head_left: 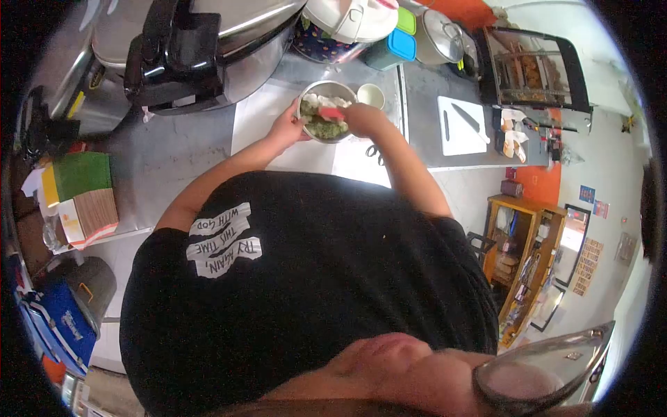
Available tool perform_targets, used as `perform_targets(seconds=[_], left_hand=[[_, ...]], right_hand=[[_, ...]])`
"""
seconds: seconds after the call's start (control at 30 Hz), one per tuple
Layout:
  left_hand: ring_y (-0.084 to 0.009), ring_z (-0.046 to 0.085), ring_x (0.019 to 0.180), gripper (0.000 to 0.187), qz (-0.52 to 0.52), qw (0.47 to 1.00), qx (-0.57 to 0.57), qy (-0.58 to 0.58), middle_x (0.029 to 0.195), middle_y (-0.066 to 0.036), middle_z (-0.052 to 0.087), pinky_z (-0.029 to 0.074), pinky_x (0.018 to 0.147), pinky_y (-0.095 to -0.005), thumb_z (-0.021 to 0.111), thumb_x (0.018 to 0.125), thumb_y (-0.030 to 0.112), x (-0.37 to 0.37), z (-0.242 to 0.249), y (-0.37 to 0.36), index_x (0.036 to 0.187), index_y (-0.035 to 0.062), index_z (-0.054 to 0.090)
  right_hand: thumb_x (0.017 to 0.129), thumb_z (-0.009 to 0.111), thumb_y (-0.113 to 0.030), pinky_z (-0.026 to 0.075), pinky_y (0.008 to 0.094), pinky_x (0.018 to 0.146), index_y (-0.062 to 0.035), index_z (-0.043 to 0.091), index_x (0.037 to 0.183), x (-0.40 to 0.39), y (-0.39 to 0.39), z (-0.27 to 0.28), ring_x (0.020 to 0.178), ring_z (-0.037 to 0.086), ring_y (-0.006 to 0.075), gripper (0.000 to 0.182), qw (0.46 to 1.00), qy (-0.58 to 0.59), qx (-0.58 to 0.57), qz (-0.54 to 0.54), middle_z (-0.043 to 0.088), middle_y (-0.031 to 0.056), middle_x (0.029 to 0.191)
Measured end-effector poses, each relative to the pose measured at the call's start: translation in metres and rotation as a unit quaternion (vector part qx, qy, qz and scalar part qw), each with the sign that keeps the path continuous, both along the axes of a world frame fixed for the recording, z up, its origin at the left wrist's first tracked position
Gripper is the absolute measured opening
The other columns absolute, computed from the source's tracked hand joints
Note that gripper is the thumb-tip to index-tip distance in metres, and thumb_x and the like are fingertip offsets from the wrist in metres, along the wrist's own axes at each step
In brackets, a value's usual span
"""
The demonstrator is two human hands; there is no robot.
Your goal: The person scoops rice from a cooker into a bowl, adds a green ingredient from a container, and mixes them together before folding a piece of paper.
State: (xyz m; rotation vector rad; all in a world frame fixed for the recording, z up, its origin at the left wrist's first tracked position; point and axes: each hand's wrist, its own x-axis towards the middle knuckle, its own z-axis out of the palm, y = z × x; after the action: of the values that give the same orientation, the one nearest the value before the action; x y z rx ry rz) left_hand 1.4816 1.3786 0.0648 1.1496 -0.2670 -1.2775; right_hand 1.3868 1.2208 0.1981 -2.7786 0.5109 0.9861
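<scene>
A steel mixing bowl stands on the white sheet over the worktop, holding a green chopped mixture with a white, creamy mass on its far side. My left hand grips the bowl's left rim, fingers wrapped against the outer wall. Over the right rim, my right hand is closed around a red utensil that reaches into the mixture; its exact kind is partly hidden. Just beyond that hand sits a small pale cup. Black-handled scissors lie beneath my right forearm.
A large black-handled cooker stands at left, a patterned pot behind the bowl. Blue-lidded container and metal pot line the back. Rightward lie a white cutting board with a knife and a glass display case.
</scene>
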Motion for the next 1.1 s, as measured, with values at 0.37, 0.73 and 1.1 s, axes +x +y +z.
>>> perform_targets(seconds=[0.37, 0.73, 1.1], left_hand=[[-0.0274, 0.062, 0.098, 0.058, -0.021, 0.999, 0.031, -0.018, 0.12, -0.017, 0.049, 0.058, 0.079, -0.0367, 0.035, 0.095, 0.0, 0.0, 0.009, 0.0, 0.146, 0.0219, 0.016], [-0.0281, 0.062, 0.096, 0.061, -0.016, 0.999, 0.011, -0.038, 0.118, -0.019, 0.049, 0.058, 0.08, -0.0364, 0.037, 0.094, -0.001, 0.0, 0.004, 0.0, 0.145, 0.0235, 0.016], [-0.0276, 0.063, 0.091, 0.063, 0.003, 0.999, -0.011, -0.036, 0.112, -0.02, 0.051, 0.059, 0.076, -0.0347, 0.036, 0.093, -0.003, 0.001, -0.001, -0.003, 0.146, 0.0243, 0.016]], right_hand=[[0.09, 0.05, -0.03, 0.053, 0.0389, 0.07, -0.0182, 0.064, 0.11, -0.001, 0.001, -0.032, 0.083, 0.067, 0.0279, 0.027, 1.0, -0.015, 0.006, 0.014, 0.067, 0.0118, 0.092], [0.087, 0.052, -0.023, 0.049, 0.0437, 0.074, -0.0097, 0.068, 0.099, 0.002, -0.044, 0.027, 0.082, 0.063, 0.0347, 0.023, 0.999, -0.041, 0.001, 0.025, 0.066, 0.0171, 0.09], [0.086, 0.048, -0.015, 0.051, 0.0424, 0.074, -0.0213, 0.06, 0.116, -0.015, -0.016, 0.003, 0.088, 0.064, 0.0316, 0.033, 1.0, -0.028, 0.0, -0.001, 0.066, 0.0143, 0.094]])
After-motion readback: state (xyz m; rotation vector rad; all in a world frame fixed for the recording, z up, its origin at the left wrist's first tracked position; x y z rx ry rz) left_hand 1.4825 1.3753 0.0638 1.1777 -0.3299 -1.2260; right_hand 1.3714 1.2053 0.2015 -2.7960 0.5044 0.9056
